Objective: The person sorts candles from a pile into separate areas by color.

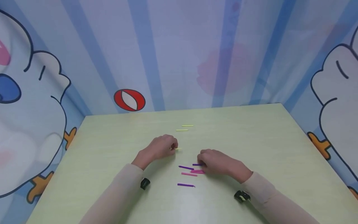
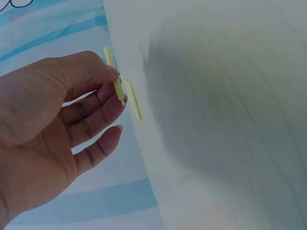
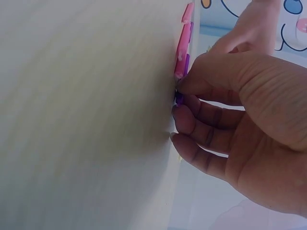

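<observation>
My left hand (image 1: 160,147) pinches a thin yellow candle (image 2: 111,59) between thumb and fingers, its pale wick pointing down in the left wrist view. Low over the table, my right hand (image 1: 217,161) has thumb and fingertips round one end of a purple candle (image 1: 196,164); part of it is hidden by the fingers. Close to those fingers lie overlapping pink candles (image 1: 197,171), a single pink candle (image 1: 189,174) and another purple candle (image 1: 185,167). A third purple candle (image 1: 185,185) is nearer the body.
Two yellow candles (image 1: 182,130) lie side by side farther back on the pale table (image 1: 240,127). Cartoon-printed cloth (image 1: 179,62) rises behind the table and along both sides. A small black clip-like object (image 1: 241,196) is by the right sleeve, another (image 1: 145,183) by the left.
</observation>
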The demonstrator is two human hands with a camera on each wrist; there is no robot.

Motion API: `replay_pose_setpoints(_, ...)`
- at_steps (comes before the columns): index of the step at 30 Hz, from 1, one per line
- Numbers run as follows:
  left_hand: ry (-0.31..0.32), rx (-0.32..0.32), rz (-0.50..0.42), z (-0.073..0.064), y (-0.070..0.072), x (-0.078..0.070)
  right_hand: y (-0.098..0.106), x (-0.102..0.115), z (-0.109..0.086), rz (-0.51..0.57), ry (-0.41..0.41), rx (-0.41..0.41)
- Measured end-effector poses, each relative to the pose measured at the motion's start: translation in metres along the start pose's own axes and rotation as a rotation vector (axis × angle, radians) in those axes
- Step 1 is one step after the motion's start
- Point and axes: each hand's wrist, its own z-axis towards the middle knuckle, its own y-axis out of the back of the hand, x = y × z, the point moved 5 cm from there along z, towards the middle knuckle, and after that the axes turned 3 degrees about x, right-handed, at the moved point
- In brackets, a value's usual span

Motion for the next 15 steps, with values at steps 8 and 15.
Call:
replay_pose_setpoints(8, 0.002, -0.037, 0.021, 0.017, 0.002, 0.004, -0.002, -0.001, 0.002, -0.015, 0.016, 0.002)
replay_pose_setpoints(15, 0.001, -0.073, 0.055, 0.035, 0.006, 0.005, -0.001, -0.003, 0.002, -0.015, -0.008, 0.007)
